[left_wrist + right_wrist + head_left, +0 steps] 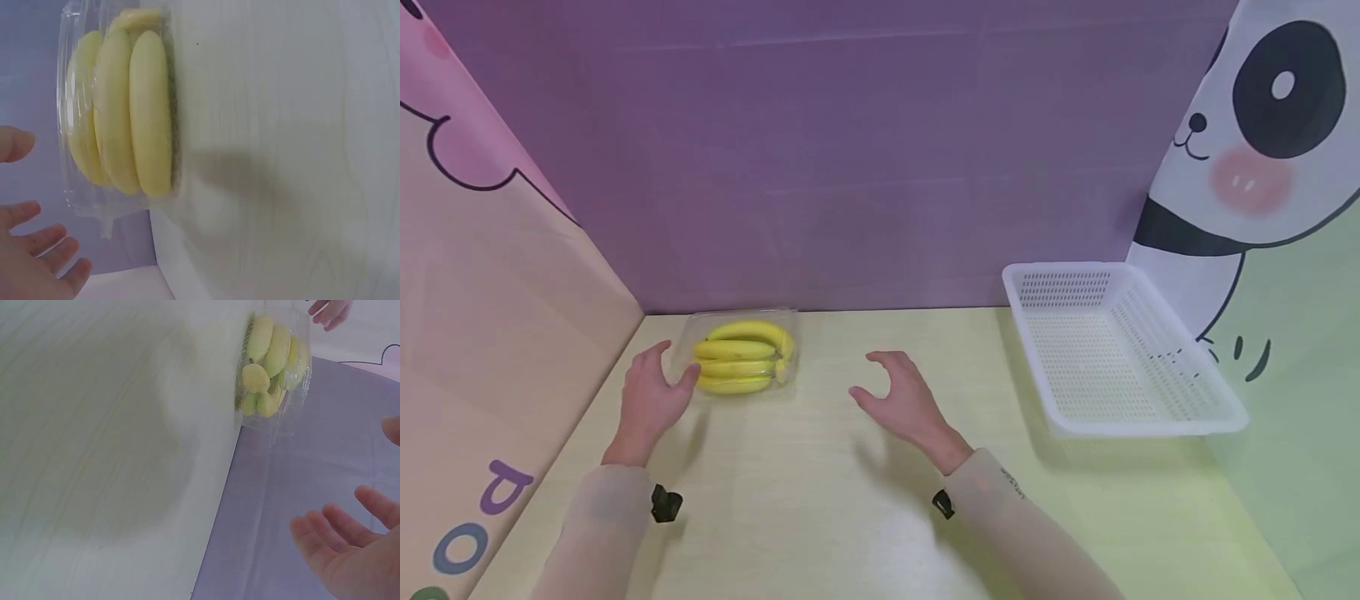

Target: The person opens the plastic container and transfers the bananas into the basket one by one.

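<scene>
A clear plastic box [687, 333] of several yellow bananas [737, 350] lies at the back left of the table, against the purple backdrop. Close to its left side is my left hand [651, 400], thumb and fingers spread apart around nothing. In the left wrist view the bananas [150, 112] show through the clear lid, with the fingers [53, 240] apart from it. My right hand [910, 404] hovers over the middle of the table, right of the box, its thumb and fingers parted and holding nothing. The right wrist view shows these fingers [347, 528] loosely bent.
A white perforated plastic basket [1056, 412] stands at the back right, with nothing inside. Purple cloth [850, 167] rises behind the pale wooden table [790, 517]. Printed panels border it left and right, the right one with a panda [1247, 175].
</scene>
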{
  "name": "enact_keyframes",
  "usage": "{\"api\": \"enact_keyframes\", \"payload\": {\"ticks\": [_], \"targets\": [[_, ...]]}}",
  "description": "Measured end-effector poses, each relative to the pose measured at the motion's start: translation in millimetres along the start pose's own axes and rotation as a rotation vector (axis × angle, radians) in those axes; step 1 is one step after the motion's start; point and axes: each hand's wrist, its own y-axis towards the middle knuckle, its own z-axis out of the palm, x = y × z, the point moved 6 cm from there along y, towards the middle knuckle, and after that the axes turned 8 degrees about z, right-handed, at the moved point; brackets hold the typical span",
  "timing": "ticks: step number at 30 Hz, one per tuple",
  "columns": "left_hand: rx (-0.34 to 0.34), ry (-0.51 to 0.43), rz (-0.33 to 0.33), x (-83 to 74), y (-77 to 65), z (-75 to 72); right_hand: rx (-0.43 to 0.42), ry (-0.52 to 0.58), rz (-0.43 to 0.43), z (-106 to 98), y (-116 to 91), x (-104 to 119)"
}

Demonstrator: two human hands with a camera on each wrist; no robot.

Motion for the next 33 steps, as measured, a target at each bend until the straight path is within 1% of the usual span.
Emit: {"api": "enact_keyframes", "payload": {"ticks": [3, 7, 15, 24, 28, 33], "targets": [[0.058, -0.007, -0.020, 7.1, 2.8, 1.2, 0.000, -0.005, -0.004, 1, 1, 2], [0.125, -0.029, -0.032, 16.9, 5.8, 6.4, 0.007, -0.006, -0.006, 2, 2, 2], [0.226, -0.123, -0.081, 28.2, 9.2, 15.1, 0.016, -0.010, -0.005, 4, 3, 2], [0.292, -0.268, -0.122, 35.1, 11.1, 23.9, 0.022, -0.015, -0.003, 6, 4, 0], [0.298, -0.335, -0.146, 35.9, 11.3, 23.1, 0.027, -0.022, 0.004, 9, 4, -1], [0.302, -0.391, -0.175, 36.3, 9.6, 23.9, 0.038, -0.010, 0.008, 13, 4, 0]]}}
